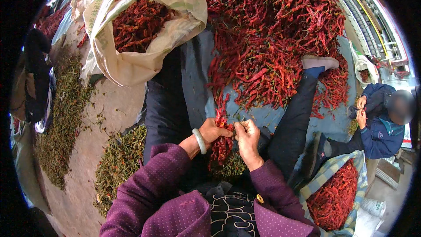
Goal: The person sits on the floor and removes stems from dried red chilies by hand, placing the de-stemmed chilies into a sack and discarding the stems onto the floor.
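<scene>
My left hand (210,134), with a pale bangle at the wrist, is closed around a bunch of dried red chillies (221,149) between my legs. Close on its right, the thumb and fingers of my right hand (245,133) are pinched together at the stem side of the bunch; what lies between them is too small to make out. Beyond my hands, a large heap of dried red chillies (269,39) with stems spreads over a blue-grey sheet (197,59). Green-brown stems (232,166) lie below the bunch, close to my lap.
An open woven sack (131,75) of chillies stands ahead on the left. Piles of stems (121,168) lie on the floor to my left. At right are a checked cloth bag (312,187) of chillies and a seated person (383,121) with both hands together. My outstretched leg (292,115) crosses the sheet.
</scene>
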The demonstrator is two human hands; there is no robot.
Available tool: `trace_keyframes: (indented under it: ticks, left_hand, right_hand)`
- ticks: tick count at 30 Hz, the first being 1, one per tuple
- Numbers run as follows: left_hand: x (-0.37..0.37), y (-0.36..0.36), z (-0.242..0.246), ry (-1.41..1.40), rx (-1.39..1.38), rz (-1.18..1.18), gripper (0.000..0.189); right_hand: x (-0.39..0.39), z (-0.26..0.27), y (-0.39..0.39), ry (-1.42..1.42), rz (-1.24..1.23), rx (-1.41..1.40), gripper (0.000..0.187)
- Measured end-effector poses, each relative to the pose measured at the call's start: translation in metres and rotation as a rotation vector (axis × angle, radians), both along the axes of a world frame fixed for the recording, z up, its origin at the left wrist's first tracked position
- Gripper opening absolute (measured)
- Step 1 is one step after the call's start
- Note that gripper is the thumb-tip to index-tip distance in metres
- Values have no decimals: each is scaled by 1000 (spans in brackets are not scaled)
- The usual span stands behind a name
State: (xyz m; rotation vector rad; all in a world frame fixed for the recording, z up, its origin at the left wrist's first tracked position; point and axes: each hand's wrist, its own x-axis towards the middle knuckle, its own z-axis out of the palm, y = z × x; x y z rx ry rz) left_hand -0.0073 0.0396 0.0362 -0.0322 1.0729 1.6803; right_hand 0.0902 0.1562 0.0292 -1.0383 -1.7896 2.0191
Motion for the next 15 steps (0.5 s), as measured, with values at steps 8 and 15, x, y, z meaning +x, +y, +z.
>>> trace_keyframes:
  ticks: [8, 15]
  left_hand:
    - [-8, -6, 5, -211, 297, -95, 19]
    - [-11, -9, 10, -249, 301, -73, 39]
  right_hand:
    - [-11, 13, 44, -129, 266, -755, 9]
    - [-51, -41, 61, -298, 501, 521, 31]
